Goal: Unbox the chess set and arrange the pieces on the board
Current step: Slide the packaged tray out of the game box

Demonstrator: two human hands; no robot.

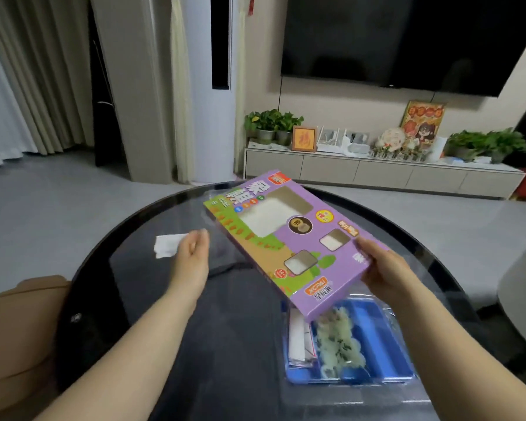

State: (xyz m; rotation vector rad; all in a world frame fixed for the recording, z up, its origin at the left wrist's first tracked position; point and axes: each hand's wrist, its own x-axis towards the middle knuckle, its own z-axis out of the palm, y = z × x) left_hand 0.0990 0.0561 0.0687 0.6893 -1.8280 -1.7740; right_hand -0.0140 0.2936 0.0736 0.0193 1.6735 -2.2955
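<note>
A flat purple game box (289,238) with cut-out windows hangs tilted above the dark round glass table (140,299). My right hand (380,268) grips the box at its right edge, thumb on top. My left hand (195,250) hovers left of the box with relaxed fingers and holds nothing. Below the box, on the table's near right, lies a blue plastic tray (374,338) under clear wrap. It holds a bag of pale pieces (337,338) and a folded white sheet (296,335); its far end is hidden by the box.
A white slip of paper (167,246) lies on the table beyond my left hand. A tan cushion (19,323) sits at the left, a grey seat (523,287) at the right. A TV cabinet (377,174) with plants stands against the far wall.
</note>
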